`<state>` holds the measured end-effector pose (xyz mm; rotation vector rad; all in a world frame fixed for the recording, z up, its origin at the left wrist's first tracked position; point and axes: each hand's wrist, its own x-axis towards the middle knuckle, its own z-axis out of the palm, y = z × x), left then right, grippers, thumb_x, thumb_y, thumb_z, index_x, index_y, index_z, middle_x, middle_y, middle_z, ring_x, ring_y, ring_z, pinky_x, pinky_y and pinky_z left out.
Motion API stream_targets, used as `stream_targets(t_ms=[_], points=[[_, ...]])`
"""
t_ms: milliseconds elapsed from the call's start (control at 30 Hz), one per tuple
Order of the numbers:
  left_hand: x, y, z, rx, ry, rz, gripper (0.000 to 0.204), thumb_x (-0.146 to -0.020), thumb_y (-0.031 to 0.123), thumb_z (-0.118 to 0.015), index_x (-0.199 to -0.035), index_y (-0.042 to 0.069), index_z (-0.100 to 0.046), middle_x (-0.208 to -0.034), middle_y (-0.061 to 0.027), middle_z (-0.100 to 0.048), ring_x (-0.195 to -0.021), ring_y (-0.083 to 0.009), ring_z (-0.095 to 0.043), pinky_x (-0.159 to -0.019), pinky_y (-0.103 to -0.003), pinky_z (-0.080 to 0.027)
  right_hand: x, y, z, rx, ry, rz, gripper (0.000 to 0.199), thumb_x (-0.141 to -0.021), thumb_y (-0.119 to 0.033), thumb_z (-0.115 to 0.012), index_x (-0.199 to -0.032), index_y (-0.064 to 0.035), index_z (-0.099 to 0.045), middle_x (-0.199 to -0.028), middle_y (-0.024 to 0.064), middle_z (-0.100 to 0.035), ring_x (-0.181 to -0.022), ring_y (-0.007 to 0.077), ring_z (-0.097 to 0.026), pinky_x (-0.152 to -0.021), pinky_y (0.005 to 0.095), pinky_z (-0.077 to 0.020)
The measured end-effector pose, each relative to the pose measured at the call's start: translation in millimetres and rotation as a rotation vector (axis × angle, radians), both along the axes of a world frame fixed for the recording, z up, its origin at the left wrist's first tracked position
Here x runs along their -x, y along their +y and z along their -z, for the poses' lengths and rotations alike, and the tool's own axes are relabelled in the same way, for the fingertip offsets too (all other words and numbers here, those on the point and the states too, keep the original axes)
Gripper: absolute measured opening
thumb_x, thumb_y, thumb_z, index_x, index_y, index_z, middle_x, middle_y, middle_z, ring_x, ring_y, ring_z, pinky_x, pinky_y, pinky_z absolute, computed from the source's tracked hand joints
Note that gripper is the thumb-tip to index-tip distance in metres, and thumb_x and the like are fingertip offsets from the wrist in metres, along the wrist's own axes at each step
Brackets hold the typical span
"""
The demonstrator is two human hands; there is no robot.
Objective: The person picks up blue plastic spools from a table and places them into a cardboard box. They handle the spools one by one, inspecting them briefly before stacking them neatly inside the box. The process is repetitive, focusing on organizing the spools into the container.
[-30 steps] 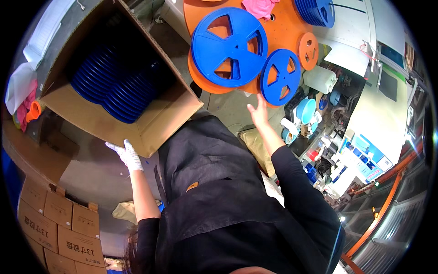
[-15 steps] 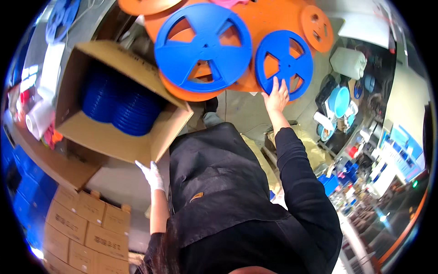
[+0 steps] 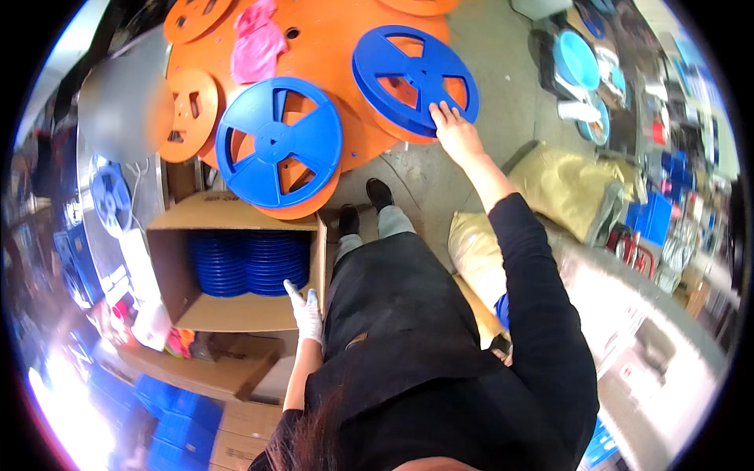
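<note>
My right hand (image 3: 459, 133), bare, has its fingers over the near rim of a blue plastic reel (image 3: 424, 74) above an orange disc. Its thumb is hidden. A second blue reel (image 3: 275, 143) lies to the left on another orange disc at the edge of an orange tabletop (image 3: 322, 59). My left hand (image 3: 308, 315), in a white glove, is at the near right corner of an open cardboard box (image 3: 236, 315), its fingers apart. Inside the box stand two rows of blue reels (image 3: 250, 265), packed tightly side by side.
A pink cloth (image 3: 258, 43) and several orange discs (image 3: 194, 114) lie on the tabletop. Yellowish sacks (image 3: 569, 188) rest on the floor at right, below a light-blue basin (image 3: 576, 61). Another blue reel (image 3: 111, 198) lies at far left. Blue crates (image 3: 184, 424) stand lower left.
The view has swung, so the tabletop and box appear shifted. My right hand is still at the right reel's rim, and my left hand is still at the box corner.
</note>
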<state>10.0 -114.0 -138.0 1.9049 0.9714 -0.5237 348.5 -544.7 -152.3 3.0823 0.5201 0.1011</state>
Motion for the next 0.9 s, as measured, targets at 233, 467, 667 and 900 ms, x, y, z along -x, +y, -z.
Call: stream_targets(t_ms=[233, 467, 667, 900], points=[[-38.0, 19.6, 20.8, 0.215, 0.008, 0.353, 0.076, -0.094, 0.021, -0.055, -0.153, 0.005, -0.009, -0.153, -0.0254, -0.025, -0.139, -0.0343, -0.032, -0.113, -0.035, -0.025, 248.5, -28.9, -136.9, -0.599, 0.218, 0.948, 0.04, -0.092, -0.018, -0.05, -0.13, -0.0063, -0.048, -0.101, 0.0301, -0.063, -0.094, 0.0426, -0.062, -0.077, 0.0483, -0.0506], [-70.3, 97.9, 167.9, -0.144, -0.139, 1.671, 0.043, -0.086, 0.009, -0.056, -0.128, 0.004, -0.049, -0.143, -0.0296, -0.036, -0.128, -0.0416, -0.043, -0.106, -0.041, -0.038, 534.8, -10.6, -179.1, -0.844, -0.193, 1.771, 0.043, -0.09, -0.015, -0.05, -0.131, -0.0039, -0.049, -0.113, 0.025, -0.062, -0.104, 0.0379, -0.06, -0.091, 0.0401, -0.0449], [-125.2, 10.0, 95.1, 0.059, 0.1, 1.471, 0.038, -0.085, 0.008, -0.056, -0.123, 0.004, -0.051, -0.143, -0.029, -0.036, -0.127, -0.0421, -0.044, -0.104, -0.042, -0.04, 696.0, -36.2, -232.2, -0.374, -0.62, 2.048, 0.036, -0.09, -0.016, -0.052, -0.124, -0.0038, -0.053, -0.11, 0.0276, -0.061, -0.104, 0.0431, -0.058, -0.086, 0.0461, -0.0448], [-113.8, -102.2, 83.7, -0.003, -0.078, 1.762, 0.033, -0.084, 0.007, -0.057, -0.117, 0.004, -0.054, -0.143, -0.0283, -0.037, -0.125, -0.0427, -0.045, -0.102, -0.043, -0.043, 819.7, -81.7, -178.8, -0.265, -0.459, 2.271, 0.032, -0.092, -0.019, -0.052, -0.121, -0.0065, -0.054, -0.101, 0.0253, -0.065, -0.092, 0.0448, -0.062, -0.079, 0.0513, -0.0471]])
